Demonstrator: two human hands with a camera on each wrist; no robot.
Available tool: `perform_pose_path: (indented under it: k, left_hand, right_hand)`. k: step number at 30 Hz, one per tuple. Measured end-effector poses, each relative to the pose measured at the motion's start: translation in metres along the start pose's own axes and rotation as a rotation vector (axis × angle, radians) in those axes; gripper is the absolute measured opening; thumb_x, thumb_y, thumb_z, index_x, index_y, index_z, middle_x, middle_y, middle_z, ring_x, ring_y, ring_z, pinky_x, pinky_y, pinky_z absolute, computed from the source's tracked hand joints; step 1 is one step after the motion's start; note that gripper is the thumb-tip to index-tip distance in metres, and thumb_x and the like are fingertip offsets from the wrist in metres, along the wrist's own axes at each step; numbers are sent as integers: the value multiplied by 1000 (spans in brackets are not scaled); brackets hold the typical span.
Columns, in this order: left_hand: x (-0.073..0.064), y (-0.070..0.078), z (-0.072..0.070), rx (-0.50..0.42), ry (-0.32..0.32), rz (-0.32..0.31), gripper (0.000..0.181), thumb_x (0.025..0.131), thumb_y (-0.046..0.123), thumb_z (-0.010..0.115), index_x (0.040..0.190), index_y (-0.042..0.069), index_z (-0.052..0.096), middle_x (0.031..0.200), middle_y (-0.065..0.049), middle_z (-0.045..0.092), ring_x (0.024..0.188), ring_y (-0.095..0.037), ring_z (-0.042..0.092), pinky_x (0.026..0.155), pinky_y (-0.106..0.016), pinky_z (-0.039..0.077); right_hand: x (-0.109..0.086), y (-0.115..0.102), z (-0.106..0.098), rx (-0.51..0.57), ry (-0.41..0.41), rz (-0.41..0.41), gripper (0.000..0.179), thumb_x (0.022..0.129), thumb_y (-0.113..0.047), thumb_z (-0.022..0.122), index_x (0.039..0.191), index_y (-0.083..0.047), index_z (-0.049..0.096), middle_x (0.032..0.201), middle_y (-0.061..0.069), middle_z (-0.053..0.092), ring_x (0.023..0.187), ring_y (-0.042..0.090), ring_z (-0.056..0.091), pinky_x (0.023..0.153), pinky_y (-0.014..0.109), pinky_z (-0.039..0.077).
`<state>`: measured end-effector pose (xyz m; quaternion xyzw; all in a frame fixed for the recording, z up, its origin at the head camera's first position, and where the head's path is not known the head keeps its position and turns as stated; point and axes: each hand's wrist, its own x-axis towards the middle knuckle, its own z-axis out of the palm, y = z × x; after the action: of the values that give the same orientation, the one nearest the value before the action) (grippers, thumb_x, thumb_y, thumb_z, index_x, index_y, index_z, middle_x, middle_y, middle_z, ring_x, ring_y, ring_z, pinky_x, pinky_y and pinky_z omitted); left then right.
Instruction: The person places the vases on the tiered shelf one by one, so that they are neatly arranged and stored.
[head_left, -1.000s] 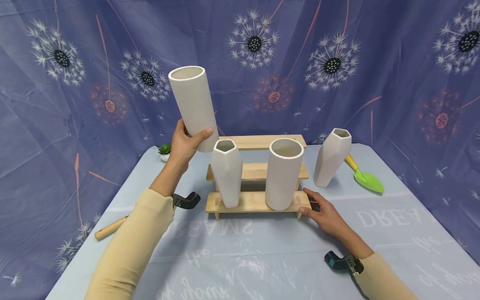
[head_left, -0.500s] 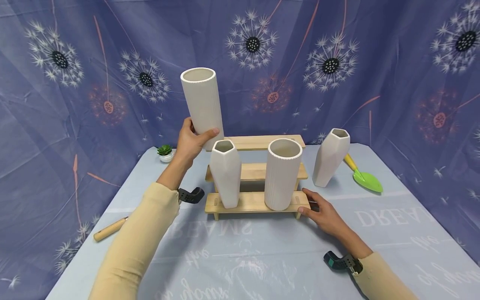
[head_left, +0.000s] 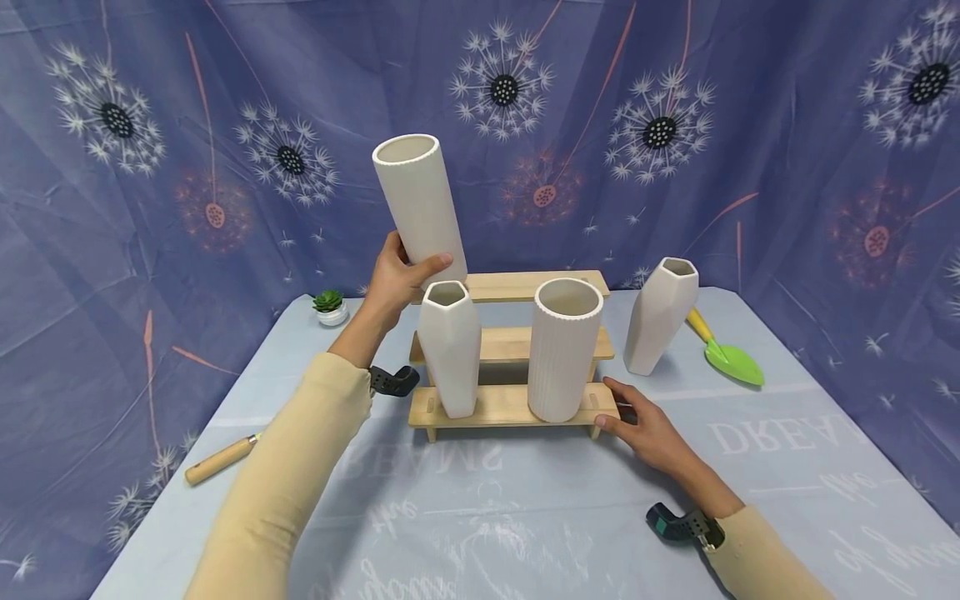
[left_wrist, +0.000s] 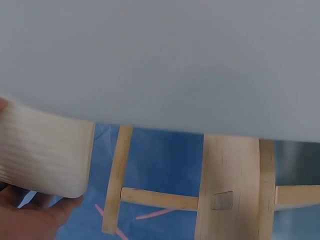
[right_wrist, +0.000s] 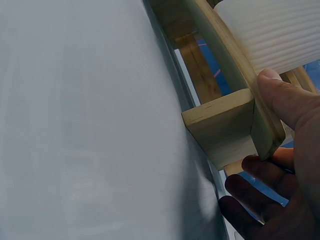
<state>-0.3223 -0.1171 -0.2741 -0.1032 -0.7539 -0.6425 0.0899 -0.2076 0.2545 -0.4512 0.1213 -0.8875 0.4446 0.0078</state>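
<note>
My left hand (head_left: 405, 279) grips a white ribbed cylindrical vase (head_left: 422, 208) near its base, thumb across the front. Tilted to the left, the vase overlaps the left end of the top shelf of a three-tier wooden stand (head_left: 510, 406). In the left wrist view the lower part of this vase (left_wrist: 47, 150) shows beside the stand's frame. On the bottom shelf stand a white faceted vase (head_left: 453, 350) and a wider ribbed vase (head_left: 566, 350). My right hand (head_left: 651, 429) holds the right end of that shelf, its thumb (right_wrist: 285, 97) on top and fingers underneath.
Another white faceted vase (head_left: 660, 317) stands right of the stand, near a green trowel (head_left: 733, 362) with a yellow handle. A small potted succulent (head_left: 330, 308) is at the back left. A wooden-handled tool (head_left: 222, 460) lies by the left edge, partly behind the left sleeve.
My left hand has carried the ribbed vase to the right, from beside the stand to the left end of its top shelf. The right hand has kept its place.
</note>
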Motion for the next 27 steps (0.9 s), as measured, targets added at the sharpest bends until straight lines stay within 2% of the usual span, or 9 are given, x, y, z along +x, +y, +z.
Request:
perform_pose_path:
  k: [6, 10, 15, 20, 27]
  left_hand:
    - [2, 2, 4, -21, -29, -30, 77, 78, 24, 76, 139, 11, 31, 135, -13, 49, 121, -28, 52, 100, -44, 44]
    - [3, 0, 5, -15, -52, -42, 78, 79, 27, 75, 140, 12, 30, 136, -12, 47, 122, -28, 51, 101, -45, 43]
    - [4, -4, 7, 15, -46, -29, 80, 77, 34, 77, 139, 14, 31, 135, -10, 48, 121, -26, 52, 100, -44, 44]
    - [6, -7, 8, 41, -37, -9, 79, 77, 34, 77, 137, 13, 32, 133, -11, 49, 120, -26, 53, 99, -44, 45]
    - [9, -9, 11, 58, -44, -34, 79, 77, 32, 77, 137, 12, 31, 134, -11, 49, 120, -27, 52, 99, -44, 44]
  right_hand:
    - [1, 0, 0, -2, 0, 0, 74, 88, -39, 64, 146, -8, 32, 136, 22, 48, 118, 38, 53, 96, 51, 45]
    - [1, 0, 0, -7, -2, 9, 74, 88, -40, 64, 147, -8, 31, 136, 22, 48, 119, 38, 53, 96, 51, 45]
    - [1, -1, 1, -7, -3, 16, 75, 88, -41, 63, 147, -8, 31, 137, 22, 47, 119, 38, 52, 96, 51, 45]
    - [0, -1, 1, 0, 2, 11, 75, 88, -40, 64, 146, -7, 32, 136, 22, 48, 119, 38, 52, 97, 52, 44]
    - [0, -1, 1, 4, 3, 11, 74, 88, -40, 64, 146, -7, 32, 136, 22, 48, 119, 38, 53, 96, 51, 45]
